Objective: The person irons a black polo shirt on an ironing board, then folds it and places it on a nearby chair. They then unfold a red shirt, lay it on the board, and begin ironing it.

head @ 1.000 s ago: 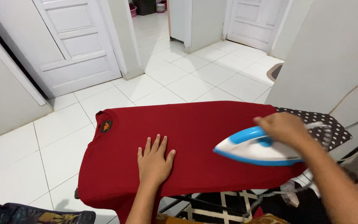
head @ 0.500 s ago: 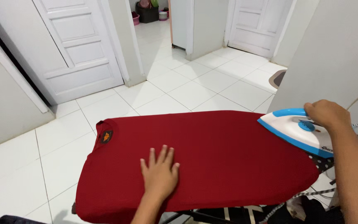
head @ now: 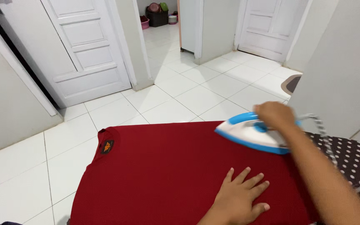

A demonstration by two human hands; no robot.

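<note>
One left hand (head: pixel 240 200) is lying flat on one red shirt (head: pixel 167 166) near the near edge of the ironing board, fingers spread and palm pressing on the cloth. The shirt is covering most of the board; one small dark label with an orange mark (head: pixel 107 146) is showing at the collar, at the board's left end. One dotted black board cover (head: pixel 351 156) is showing bare at the right end.

One right hand (head: pixel 275 115) is closing around the handle of one white and blue iron (head: pixel 251 132), which is resting soleplate-down on the shirt at the far edge of the board, nose pointing left. One braided cord (head: pixel 323 129) is trailing from the iron's rear across the dotted cover.

Beyond the board, white floor tiles (head: pixel 196 98) are running toward two white panelled doors (head: pixel 86 46). In the far doorway, one dark basket (head: pixel 160 16) is holding bowls, too small to count; one pink tub (head: pixel 145 23) is standing beside it.
</note>
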